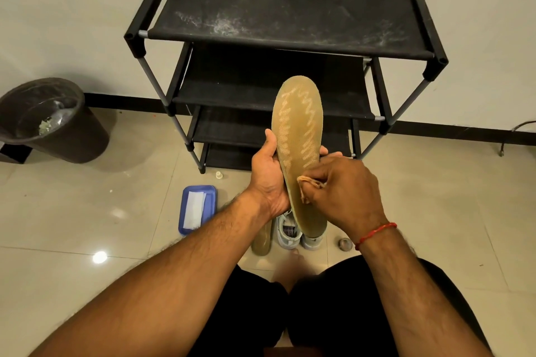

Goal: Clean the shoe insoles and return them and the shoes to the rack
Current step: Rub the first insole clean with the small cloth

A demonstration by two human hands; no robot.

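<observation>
rack (287, 14): black fabric shelves on a grey tube frame with black plastic corner joints, set against the wall. The top shelf is streaked with pale dust.
bin (52, 122): dark, round, lined, placed on the glossy tiled floor left of the rack.
insole (298, 136): held upright in front of the rack, toe end up. It is tan, long and round-ended, with a mesh texture and a paler zigzag print. It is judged light, thin and floppy, so sag is expected if it is gripped at one end. Support at mid-length along the edges is preferred.
left hand (269, 177): wrapped round the insole's left edge.
right hand (345, 185): a small tan cloth scrap (309, 185) is pinched against the insole's lower face.
shoes (290, 233): a pale pair on the floor below the hands, with a second insole (262, 240) just beside them.
blue tray (211, 197): white sheets are held in it, left of the shoes.
</observation>
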